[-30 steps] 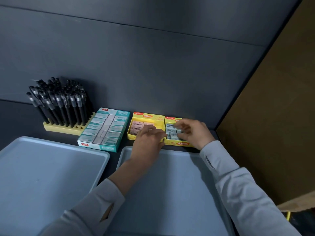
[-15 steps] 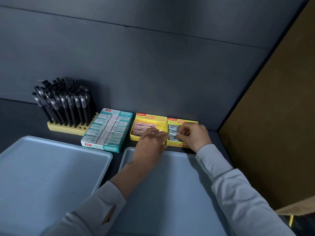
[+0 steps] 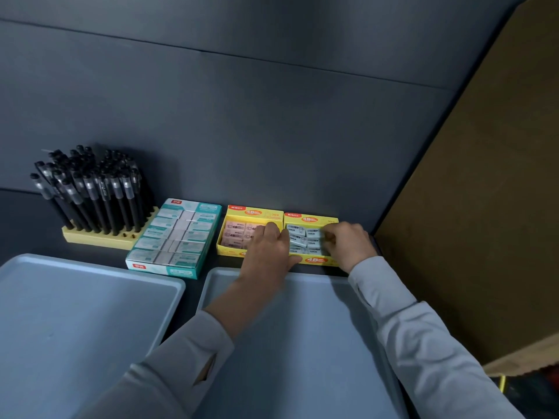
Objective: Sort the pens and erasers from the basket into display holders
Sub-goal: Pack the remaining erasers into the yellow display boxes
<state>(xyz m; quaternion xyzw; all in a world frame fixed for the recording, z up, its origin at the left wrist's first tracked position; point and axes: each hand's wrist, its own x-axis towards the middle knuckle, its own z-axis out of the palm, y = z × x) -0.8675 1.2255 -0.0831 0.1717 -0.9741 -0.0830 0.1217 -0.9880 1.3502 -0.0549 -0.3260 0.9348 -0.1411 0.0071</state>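
Two yellow eraser boxes stand side by side against the back wall. The left box (image 3: 233,216) holds pink erasers (image 3: 237,232). In the right box (image 3: 314,219) lie blue-grey erasers (image 3: 298,240), one of them tilted. My left hand (image 3: 267,255) grips the right box at its front left corner, thumb along the front wall. My right hand (image 3: 348,244) reaches into the right side of that box, its fingertips curled on a blue-grey eraser. Several black pens (image 3: 90,192) stand upright in a yellow holder (image 3: 99,238) at the far left.
A teal box (image 3: 169,264) full of white erasers sits between the pen holder and the yellow boxes. Two grey trays lie in front, one on the left (image 3: 75,313) and one under my forearms (image 3: 302,343). A brown board (image 3: 484,207) closes off the right side.
My right hand has come down from the back edge of the right box into its right side. My left hand has shifted slightly right, onto that box's corner.
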